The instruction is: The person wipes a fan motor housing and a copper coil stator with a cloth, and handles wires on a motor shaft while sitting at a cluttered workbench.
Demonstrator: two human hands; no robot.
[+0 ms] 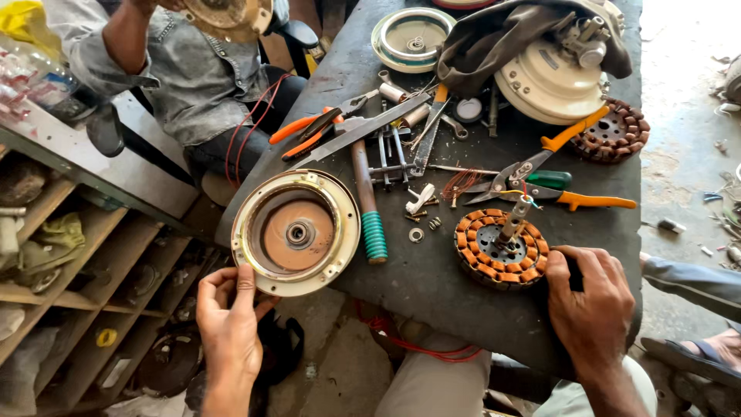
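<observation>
My left hand point(229, 319) grips the near rim of a round cream fan motor cover point(296, 232) with a bearing at its centre; the cover overhangs the left edge of the dark workbench point(432, 293). My right hand point(590, 301) rests closed on the bench beside a copper-wound stator point(501, 248) with an upright shaft, and seems to hold a small dark object that is mostly hidden.
Orange-handled snips point(540, 166), pliers point(316, 127), a green-gripped hammer point(367, 205), a puller and loose washers litter the bench. A second stator point(612, 131) and a cloth-covered motor housing point(552, 73) sit far right. Another person point(185, 69) sits at left; wooden shelves point(69, 255) stand below.
</observation>
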